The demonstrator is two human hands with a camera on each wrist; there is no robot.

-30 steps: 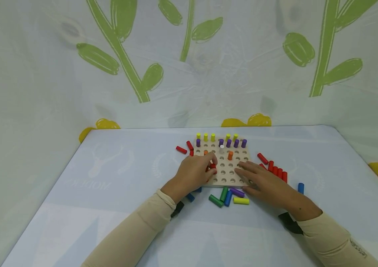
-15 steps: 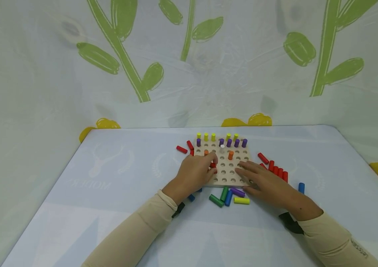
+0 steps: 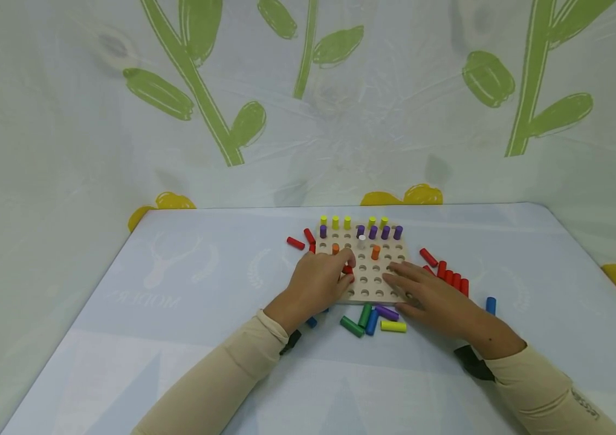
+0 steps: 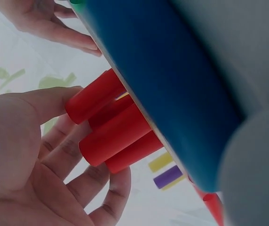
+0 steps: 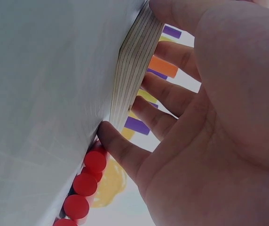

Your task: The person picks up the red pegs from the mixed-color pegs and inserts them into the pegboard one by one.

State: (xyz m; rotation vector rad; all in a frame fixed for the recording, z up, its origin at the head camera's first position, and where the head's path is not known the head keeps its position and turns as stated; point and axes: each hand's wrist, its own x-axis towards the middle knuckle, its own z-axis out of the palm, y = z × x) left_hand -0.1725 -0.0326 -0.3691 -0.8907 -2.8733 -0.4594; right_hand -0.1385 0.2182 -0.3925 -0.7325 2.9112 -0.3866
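Note:
A wooden pegboard [image 3: 371,286] with rows of round holes lies mid-table. My left hand [image 3: 315,281] is over its left part, thumb and index finger pinching a red peg [image 4: 94,96]. Several other red pegs [image 4: 115,136] stand close by, with the remaining fingers curved behind them in the left wrist view. My right hand [image 3: 438,302] rests at the board's right edge, fingers spread and fingertips on it, holding no peg. Yellow pegs [image 3: 335,223] and purple pegs [image 3: 373,233] stand in the far rows. A white peg [image 3: 361,242] and an orange peg [image 3: 375,252] stand nearer the middle.
Before the board lie loose green pegs [image 3: 352,327], a blue peg [image 3: 372,323], a purple peg [image 3: 387,313] and a yellow peg [image 3: 393,327]. Red pegs [image 3: 457,281] sit to the right, near another blue peg [image 3: 491,306]. More red pegs [image 3: 295,243] lie left.

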